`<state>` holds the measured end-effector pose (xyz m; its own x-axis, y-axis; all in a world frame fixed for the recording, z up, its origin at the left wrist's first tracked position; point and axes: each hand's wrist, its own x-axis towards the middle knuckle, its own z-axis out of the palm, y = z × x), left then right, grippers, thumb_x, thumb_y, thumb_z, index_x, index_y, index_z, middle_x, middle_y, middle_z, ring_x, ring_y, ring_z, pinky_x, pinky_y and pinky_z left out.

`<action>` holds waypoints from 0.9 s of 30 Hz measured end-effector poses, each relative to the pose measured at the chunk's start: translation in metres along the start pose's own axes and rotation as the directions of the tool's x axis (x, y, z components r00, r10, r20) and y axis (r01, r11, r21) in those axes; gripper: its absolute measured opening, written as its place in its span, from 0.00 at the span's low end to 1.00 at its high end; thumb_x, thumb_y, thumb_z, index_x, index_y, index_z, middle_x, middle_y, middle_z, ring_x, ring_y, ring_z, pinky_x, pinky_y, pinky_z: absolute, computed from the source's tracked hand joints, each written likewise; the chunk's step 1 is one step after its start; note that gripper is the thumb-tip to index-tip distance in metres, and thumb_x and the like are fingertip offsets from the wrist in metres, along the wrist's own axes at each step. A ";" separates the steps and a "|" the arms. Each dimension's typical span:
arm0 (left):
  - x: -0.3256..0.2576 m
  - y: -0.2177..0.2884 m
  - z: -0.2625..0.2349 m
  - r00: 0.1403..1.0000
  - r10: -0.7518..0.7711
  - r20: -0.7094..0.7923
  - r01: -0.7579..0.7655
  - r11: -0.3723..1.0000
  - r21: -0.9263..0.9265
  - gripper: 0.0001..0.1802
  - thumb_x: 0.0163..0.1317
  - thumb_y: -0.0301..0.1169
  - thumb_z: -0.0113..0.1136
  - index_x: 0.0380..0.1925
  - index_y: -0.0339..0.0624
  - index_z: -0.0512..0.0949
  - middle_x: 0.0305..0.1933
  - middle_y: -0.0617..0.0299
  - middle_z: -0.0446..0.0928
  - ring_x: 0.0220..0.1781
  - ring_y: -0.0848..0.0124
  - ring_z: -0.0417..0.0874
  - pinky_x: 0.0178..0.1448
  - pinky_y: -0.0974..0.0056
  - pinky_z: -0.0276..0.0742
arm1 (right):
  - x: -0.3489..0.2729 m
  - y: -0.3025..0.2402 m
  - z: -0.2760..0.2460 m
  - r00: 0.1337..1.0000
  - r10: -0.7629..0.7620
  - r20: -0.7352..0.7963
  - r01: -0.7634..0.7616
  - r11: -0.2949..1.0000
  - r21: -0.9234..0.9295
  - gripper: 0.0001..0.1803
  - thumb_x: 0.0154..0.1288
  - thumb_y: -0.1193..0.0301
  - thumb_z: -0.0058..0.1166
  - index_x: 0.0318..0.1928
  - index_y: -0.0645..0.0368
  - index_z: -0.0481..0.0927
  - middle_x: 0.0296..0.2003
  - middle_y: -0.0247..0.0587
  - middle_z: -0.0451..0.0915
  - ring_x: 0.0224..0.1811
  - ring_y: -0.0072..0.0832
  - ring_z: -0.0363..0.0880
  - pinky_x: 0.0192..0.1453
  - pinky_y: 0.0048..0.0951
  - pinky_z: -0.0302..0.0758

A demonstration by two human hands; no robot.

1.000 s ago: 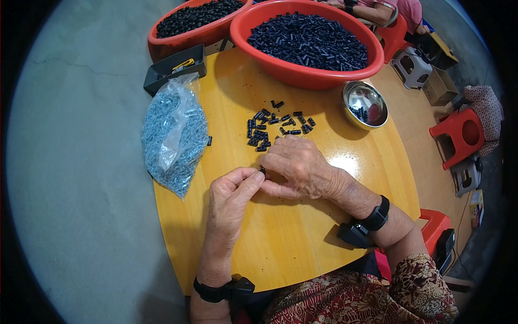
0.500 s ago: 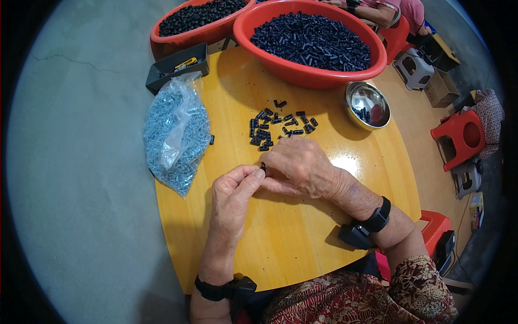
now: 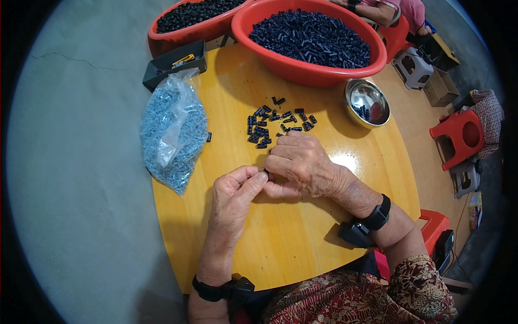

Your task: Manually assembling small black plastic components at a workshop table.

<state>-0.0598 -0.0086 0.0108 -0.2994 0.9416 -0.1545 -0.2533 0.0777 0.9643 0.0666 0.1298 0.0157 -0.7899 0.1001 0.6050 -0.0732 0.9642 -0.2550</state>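
Over the middle of the yellow table [image 3: 243,237], my two hands meet at the fingertips. My left hand [image 3: 232,197] pinches a small black plastic part [image 3: 266,172] between thumb and forefinger; most of it is hidden. Against the same part, my right hand [image 3: 302,167] has its fingers curled and closed, and I cannot make out whether it holds a second piece. Just beyond my right knuckles lies a loose cluster of short black tubular pieces [image 3: 260,133]. One more black piece [image 3: 209,137] sits beside a clear plastic bag [image 3: 175,135] full of small bluish metal parts, perhaps screws.
A big red tub [image 3: 307,78] heaped with black pieces stands at the far edge, with another red tub [image 3: 186,29] behind left. A dark tray [image 3: 156,73] holds a yellow cutter. At right sits a steel bowl [image 3: 350,108] with several black pieces. Stools and a person are beyond.
My fingertips have drawn closer round the small black part, so less of it shows. The view has shifted very slightly; the other things lie as before.
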 end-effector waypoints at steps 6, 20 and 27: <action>0.000 -0.002 -0.002 1.000 -0.009 0.014 0.009 1.000 -0.020 0.09 0.67 0.29 0.57 0.34 0.34 0.81 0.32 0.70 0.78 0.35 0.84 0.73 0.41 0.77 0.68 | 0.001 -0.001 0.000 1.000 -0.009 -0.023 0.010 1.000 0.008 0.11 0.46 0.66 0.62 0.19 0.55 0.72 0.17 0.36 0.71 0.21 0.33 0.75 0.28 0.34 0.70; 0.007 -0.004 0.033 0.960 0.257 -0.114 -0.257 0.966 0.013 0.31 0.73 0.48 0.46 0.59 0.27 0.69 0.59 0.46 0.72 0.63 0.63 0.72 0.68 0.61 0.66 | 0.001 -0.011 0.014 0.990 0.009 -0.144 0.016 0.986 0.169 0.14 0.45 0.63 0.66 0.26 0.58 0.77 0.21 0.41 0.77 0.27 0.38 0.79 0.32 0.36 0.75; 0.009 -0.009 0.037 0.962 0.208 -0.175 -0.215 0.977 -0.021 0.32 0.74 0.47 0.41 0.58 0.23 0.70 0.61 0.43 0.71 0.64 0.60 0.72 0.69 0.60 0.64 | -0.004 -0.009 0.020 0.996 0.012 -0.087 0.007 0.977 0.215 0.16 0.45 0.62 0.66 0.29 0.59 0.77 0.25 0.42 0.79 0.31 0.41 0.80 0.39 0.39 0.76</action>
<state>-0.0262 0.0115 0.0088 -0.5014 0.8651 0.0140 -0.2020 -0.1329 0.9703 0.0582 0.1163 0.0007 -0.7346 0.1326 0.6654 -0.2079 0.8896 -0.4067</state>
